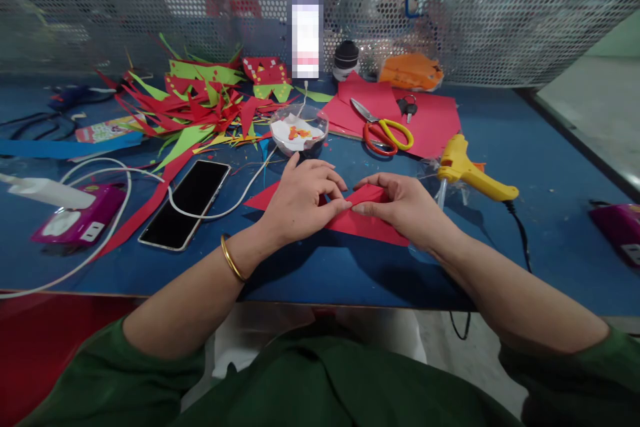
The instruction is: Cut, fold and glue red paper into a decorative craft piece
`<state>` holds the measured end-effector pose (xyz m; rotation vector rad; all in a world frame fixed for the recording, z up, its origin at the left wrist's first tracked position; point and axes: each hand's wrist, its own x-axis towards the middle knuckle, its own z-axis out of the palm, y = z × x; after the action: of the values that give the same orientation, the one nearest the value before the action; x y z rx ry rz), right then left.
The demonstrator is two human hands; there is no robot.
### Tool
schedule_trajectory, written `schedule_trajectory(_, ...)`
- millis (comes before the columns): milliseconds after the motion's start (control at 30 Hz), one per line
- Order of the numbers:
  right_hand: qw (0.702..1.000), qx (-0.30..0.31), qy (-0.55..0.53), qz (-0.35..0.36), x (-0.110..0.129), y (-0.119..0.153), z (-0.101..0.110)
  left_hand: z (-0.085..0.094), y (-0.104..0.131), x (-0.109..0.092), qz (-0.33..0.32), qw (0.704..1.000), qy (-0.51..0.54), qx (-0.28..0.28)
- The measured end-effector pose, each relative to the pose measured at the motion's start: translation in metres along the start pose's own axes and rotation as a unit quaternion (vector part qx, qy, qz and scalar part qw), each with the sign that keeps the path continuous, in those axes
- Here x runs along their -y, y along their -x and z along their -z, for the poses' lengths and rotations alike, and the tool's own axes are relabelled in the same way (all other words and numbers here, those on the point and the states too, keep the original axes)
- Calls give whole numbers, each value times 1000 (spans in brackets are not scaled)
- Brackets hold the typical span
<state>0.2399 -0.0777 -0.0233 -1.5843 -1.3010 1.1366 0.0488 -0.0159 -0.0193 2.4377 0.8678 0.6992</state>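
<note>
A folded piece of red paper (367, 225) is held over the blue table, with one pointed end sticking out to the left. My left hand (305, 199) lies over its left part, thumb and fingers pinching the paper near the middle. Close beside it, my right hand (395, 203) grips the right part, thumb on the near side and fingers behind. The two thumbs almost meet at a fold. Part of the paper is hidden under both hands.
Scissors (383, 135) and keys (410, 107) lie on red sheets (435, 123). A yellow glue gun (473, 170) is at right. Left are a black phone (187, 203), white cable, purple power strip (83, 213) and paper scraps (187, 140). A clear bowl (323, 125) stands behind my hands.
</note>
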Motion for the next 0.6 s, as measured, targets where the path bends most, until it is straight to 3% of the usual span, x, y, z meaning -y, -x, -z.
schedule_trajectory(133, 1000, -8, -1, 14, 0, -1, 2, 1, -1, 0, 15, 1000, 5, 1)
schedule_trajectory(333, 996, -10, -88, 4, -1, -4, 4, 4, -2, 0, 39, 999, 17, -12)
schedule_trajectory(600, 998, 14, -68, 6, -9, -4, -1, 0, -2, -1, 39, 999, 17, 8)
